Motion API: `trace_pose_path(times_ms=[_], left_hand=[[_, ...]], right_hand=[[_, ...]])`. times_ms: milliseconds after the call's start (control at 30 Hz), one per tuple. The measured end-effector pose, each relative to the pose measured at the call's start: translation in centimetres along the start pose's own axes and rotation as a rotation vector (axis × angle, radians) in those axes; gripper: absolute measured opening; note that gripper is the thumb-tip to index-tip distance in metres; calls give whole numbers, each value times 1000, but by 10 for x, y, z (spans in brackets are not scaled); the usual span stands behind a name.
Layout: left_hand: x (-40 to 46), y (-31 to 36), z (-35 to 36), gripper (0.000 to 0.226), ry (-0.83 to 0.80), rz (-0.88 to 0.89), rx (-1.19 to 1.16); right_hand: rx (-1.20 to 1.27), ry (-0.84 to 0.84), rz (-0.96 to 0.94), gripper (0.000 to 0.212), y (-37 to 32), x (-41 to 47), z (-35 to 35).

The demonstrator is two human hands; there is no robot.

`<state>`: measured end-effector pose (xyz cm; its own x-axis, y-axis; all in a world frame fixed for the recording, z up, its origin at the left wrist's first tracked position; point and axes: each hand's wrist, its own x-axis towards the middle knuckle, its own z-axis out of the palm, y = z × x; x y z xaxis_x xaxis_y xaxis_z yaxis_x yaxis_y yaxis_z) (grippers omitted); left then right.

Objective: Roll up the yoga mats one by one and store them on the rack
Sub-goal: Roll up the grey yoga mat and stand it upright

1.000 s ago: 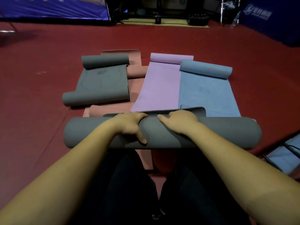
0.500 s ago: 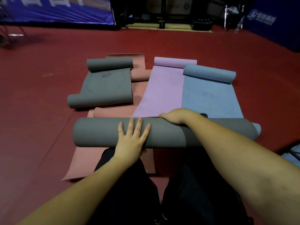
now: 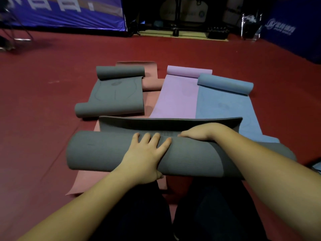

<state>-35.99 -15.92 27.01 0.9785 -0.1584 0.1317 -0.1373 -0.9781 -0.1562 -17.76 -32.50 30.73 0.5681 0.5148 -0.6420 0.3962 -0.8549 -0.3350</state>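
A thick grey yoga mat roll (image 3: 104,150) lies crosswise on the red floor in front of my knees. Its loose end (image 3: 156,124) stands up as a short flap on the far side. My left hand (image 3: 145,159) lies over the top of the roll with fingers spread and fairly straight, thumb at the near underside. My right hand (image 3: 199,133) curls over the roll's far side at the crease below the flap, its fingertips hidden. Beyond lie a second grey mat (image 3: 118,94) curled at both ends, a purple mat (image 3: 177,96) and a blue mat (image 3: 224,105).
A salmon-pink mat (image 3: 83,183) lies under the roll and runs back between the grey and purple mats. Blue banners (image 3: 69,13) and dark equipment (image 3: 217,32) line the back. A dark object (image 3: 316,165) pokes in at the right edge. No rack is recognisable.
The mat's loose end has come up into a flap beyond the roll. My left hand has slid further over the top. The roll sits closer to my knees.
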Motion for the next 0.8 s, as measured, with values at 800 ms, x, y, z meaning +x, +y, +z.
trace_pose_path(times_ms=[800], left_hand=[[-13,9,44,109,75,-80,27]], right_hand=[[-103,198,54,50,-24,17,7]])
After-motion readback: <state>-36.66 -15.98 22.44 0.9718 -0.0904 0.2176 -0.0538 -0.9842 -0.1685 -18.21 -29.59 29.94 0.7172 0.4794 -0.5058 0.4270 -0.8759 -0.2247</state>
